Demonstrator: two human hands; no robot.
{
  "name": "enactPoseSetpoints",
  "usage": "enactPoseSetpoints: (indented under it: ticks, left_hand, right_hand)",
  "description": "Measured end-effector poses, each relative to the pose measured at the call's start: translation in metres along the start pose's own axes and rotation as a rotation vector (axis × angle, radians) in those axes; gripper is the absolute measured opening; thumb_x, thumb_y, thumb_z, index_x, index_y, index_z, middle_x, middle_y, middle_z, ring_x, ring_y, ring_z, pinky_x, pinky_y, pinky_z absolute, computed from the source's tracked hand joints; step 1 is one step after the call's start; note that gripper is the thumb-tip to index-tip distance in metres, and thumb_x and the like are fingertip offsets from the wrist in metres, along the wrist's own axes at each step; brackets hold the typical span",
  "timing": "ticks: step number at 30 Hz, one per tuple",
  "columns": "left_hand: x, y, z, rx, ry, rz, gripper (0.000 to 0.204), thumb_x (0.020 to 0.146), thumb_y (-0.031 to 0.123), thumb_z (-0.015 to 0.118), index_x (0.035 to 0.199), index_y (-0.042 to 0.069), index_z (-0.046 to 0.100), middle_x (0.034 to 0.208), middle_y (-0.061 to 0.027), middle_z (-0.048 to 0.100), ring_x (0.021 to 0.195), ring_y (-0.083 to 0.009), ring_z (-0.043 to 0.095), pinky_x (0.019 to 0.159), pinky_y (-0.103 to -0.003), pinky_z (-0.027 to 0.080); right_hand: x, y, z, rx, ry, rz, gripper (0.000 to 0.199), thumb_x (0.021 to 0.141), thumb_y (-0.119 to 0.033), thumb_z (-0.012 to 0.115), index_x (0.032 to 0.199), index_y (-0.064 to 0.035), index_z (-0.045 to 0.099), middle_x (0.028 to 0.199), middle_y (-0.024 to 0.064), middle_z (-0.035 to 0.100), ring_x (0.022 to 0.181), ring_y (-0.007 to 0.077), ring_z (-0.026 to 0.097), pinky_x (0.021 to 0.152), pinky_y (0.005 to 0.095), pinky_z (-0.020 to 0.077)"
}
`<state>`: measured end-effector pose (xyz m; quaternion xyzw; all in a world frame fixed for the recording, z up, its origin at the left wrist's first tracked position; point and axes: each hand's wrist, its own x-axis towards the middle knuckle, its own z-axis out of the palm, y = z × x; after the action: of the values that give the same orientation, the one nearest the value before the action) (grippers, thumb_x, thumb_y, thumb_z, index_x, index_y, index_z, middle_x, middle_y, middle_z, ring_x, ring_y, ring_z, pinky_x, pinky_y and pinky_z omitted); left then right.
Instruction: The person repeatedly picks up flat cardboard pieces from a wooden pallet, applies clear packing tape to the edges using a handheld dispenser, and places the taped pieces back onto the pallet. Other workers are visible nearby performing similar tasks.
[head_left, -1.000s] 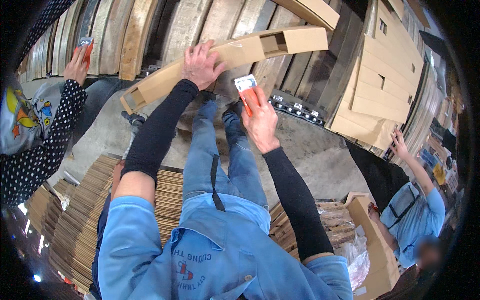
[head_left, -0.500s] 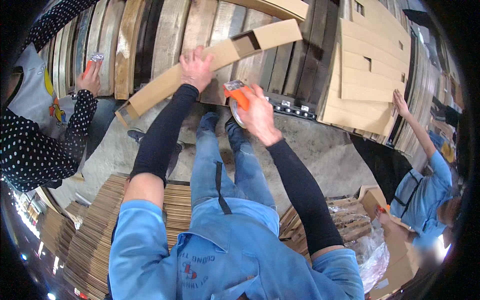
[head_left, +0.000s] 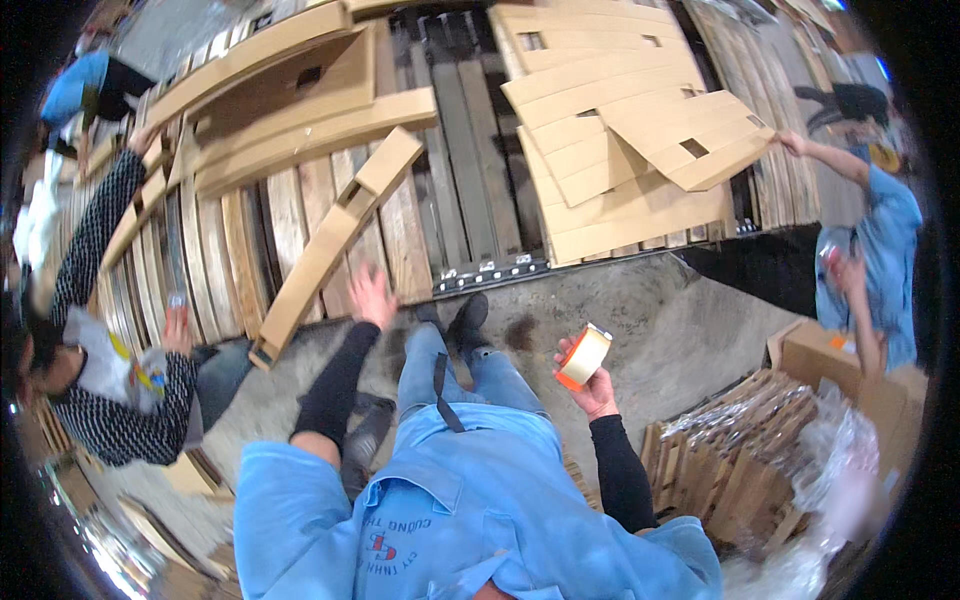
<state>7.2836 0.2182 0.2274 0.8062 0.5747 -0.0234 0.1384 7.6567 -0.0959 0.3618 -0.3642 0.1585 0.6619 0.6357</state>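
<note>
My right hand (head_left: 598,393) is wrapped round an orange tape dispenser (head_left: 584,358) with a wide roll of tape, held over the concrete floor. My left hand (head_left: 372,297) is empty with its fingers spread, at the near edge of the wooden slats (head_left: 405,235). Just left of that hand, apart from it, a long narrow cardboard box (head_left: 318,252) lies slantwise across the slats. A rectangular cutout shows in the box near its far end, and its near end sticks out past the slats' edge.
On the left, a co-worker in dotted sleeves reaches to other long cardboard boxes (head_left: 290,140). At right, a co-worker in blue holds a flat cardboard sheet (head_left: 690,145) above a stack of sheets (head_left: 610,215). Behind on the right stand wrapped cardboard bundles (head_left: 730,440).
My left hand has come off the box, which has turned more steeply. My right hand has moved right and nearer with the tape dispenser. The right co-worker now lifts a sheet.
</note>
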Motion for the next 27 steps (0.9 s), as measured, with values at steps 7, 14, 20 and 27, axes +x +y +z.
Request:
enactPoseSetpoints:
  ticks: [7,14,20,27]
  left_hand:
    - [-0.066,0.111,0.032,-0.336,-0.533,0.249,0.068,0.079,0.041,0.079,0.133,0.006,0.055,0.13,-0.0242,0.06,0.119,-0.0423,0.058,0.101,-0.05,0.049]
    - [0.01,0.151,0.02,-0.229,-0.621,0.358,0.056,0.079,0.042,0.078,0.115,0.003,0.061,0.107,-0.022,0.07,0.102,-0.0411,0.067,0.088,-0.05,0.054]
    - [0.096,0.243,-0.017,-0.471,-0.5,-0.072,0.05,0.079,0.034,0.082,0.104,-0.004,0.061,0.09,-0.0203,0.074,0.087,-0.0318,0.073,0.079,-0.042,0.057]
    - [0.169,0.361,0.078,-0.931,-0.373,-0.466,0.087,0.079,0.037,0.082,0.139,-0.012,0.042,0.138,-0.0314,0.056,0.127,-0.0367,0.057,0.106,-0.04,0.045]
  right_hand:
    - [0.028,0.001,0.004,0.286,-0.01,-0.227,0.034,0.105,-0.032,0.052,0.133,-0.0143,0.059,0.132,0.0088,0.066,0.109,0.0301,0.066,0.096,0.0479,0.0522]
    - [0.042,-0.053,-0.012,0.306,0.011,-0.32,0.036,0.102,-0.034,0.059,0.133,-0.0168,0.06,0.139,0.008,0.06,0.114,0.0303,0.063,0.1,0.0494,0.0503]
    - [0.086,-0.125,-0.068,0.357,0.161,-0.341,0.033,0.104,-0.035,0.051,0.13,-0.0174,0.061,0.135,0.0085,0.063,0.111,0.0307,0.064,0.097,0.0498,0.0506]
    - [0.153,-0.229,-0.108,0.245,0.088,-0.174,0.032,0.103,-0.036,0.053,0.125,-0.0157,0.065,0.123,0.0076,0.069,0.106,0.029,0.067,0.093,0.0494,0.0546]
